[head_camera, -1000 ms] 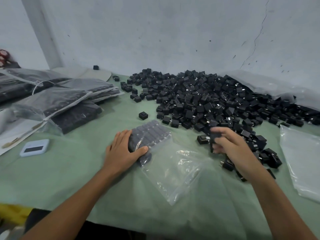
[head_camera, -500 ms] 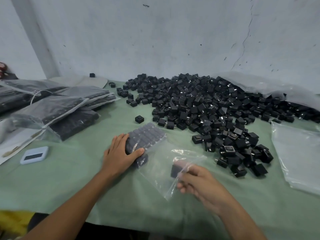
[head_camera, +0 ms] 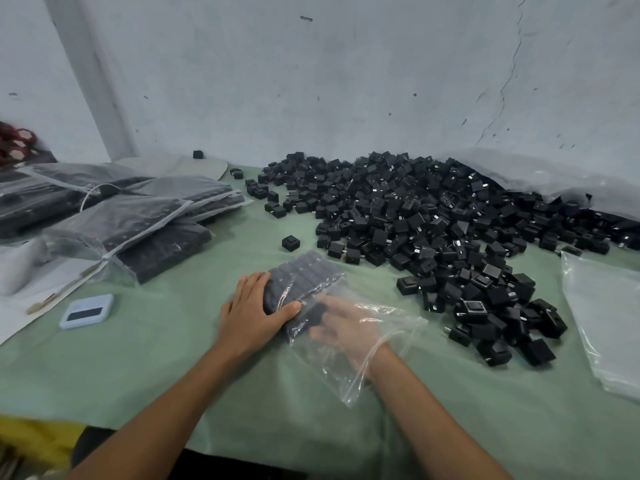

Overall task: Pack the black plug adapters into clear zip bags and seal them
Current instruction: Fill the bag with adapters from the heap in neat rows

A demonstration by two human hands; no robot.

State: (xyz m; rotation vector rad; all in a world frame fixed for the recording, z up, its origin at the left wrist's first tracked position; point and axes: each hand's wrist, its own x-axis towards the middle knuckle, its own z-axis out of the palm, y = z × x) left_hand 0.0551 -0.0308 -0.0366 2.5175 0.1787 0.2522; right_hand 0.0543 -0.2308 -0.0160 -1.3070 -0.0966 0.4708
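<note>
Small packing workshop: bare, cracked whitewashed wall (head_camera: pixel 381 81), green cloth-covered worktable (head_camera: pixel 166 341), bulk heap of loose black cube plug adapters (head_camera: pixel 433 216), stacked filled clear plastic bags (head_camera: pixel 131 216) at left.

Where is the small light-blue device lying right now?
In the head view, the light-blue device lies on the green table cover, left of the left hand, just in front of the filled bags.

Right hand (head_camera: pixel 346 329) blurred inside clear zip bag (head_camera: pixel 363 362); grip unclear
</note>
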